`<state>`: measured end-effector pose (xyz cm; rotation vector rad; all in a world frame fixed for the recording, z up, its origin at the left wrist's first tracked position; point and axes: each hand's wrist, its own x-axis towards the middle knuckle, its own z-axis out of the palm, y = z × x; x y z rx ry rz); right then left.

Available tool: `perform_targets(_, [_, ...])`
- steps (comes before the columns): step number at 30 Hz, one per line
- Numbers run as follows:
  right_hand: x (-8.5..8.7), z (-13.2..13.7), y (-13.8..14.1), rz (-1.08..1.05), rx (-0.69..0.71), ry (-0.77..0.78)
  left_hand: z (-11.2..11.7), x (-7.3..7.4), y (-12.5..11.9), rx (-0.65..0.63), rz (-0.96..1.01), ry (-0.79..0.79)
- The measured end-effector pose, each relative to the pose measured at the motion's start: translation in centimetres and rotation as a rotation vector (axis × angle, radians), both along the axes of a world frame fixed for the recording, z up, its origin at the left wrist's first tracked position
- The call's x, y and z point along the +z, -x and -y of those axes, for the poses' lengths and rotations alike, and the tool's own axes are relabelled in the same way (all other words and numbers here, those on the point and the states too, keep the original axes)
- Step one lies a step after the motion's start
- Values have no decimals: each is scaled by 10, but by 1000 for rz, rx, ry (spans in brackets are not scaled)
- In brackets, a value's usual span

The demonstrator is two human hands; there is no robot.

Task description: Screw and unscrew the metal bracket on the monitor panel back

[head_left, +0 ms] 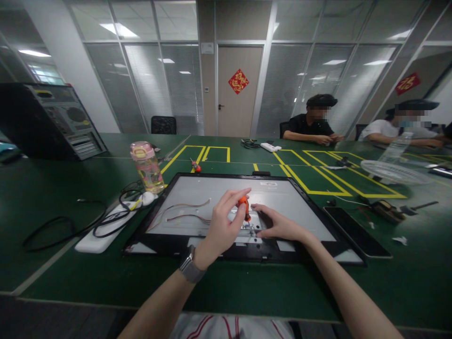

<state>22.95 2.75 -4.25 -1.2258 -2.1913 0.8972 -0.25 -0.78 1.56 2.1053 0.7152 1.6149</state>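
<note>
A black-framed display panel (176, 186) lies back-side up on the green table in front of me, its grey metal back showing thin wires (183, 212). My left hand (222, 226), with a watch on the wrist, is closed around a small orange-handled screwdriver (244, 207) held upright, tip down on the panel's lower middle. My right hand (278, 226) rests on the panel just right of the tip, fingers stretched toward it and touching the metal beside the screwdriver's tip.
A pink-lidded bottle (147, 167) and a white power strip (102, 233) with black cables lie to the left, a computer case (52, 120) far left. A black slab (355, 230) and small tools lie right. A second screwdriver (195, 165) lies behind. Two people sit at the far right.
</note>
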Motion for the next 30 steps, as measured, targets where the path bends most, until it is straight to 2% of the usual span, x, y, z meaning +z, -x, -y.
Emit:
perform_targets(6, [1,1,0,-7,17,-18,-1,0,-1,72,35,-6])
perform_targets(11, [-1,0,-1,6,-4,-5,1,1,-1,9,24,-38])
perform_targets(17, [-5,-2,-2,-13,20,-28,0,0,-1,60,43,-25])
perform_targets(21, [-3,-2,-2,1,-4,-16,0,1,0,22,14,-8])
perform_targets(27, [0,0,0,2,15,-12,-1,-1,0,108,26,-3])
perform_targets(30, [-1,0,0,6,-4,10,0,-1,1,110,16,-22])
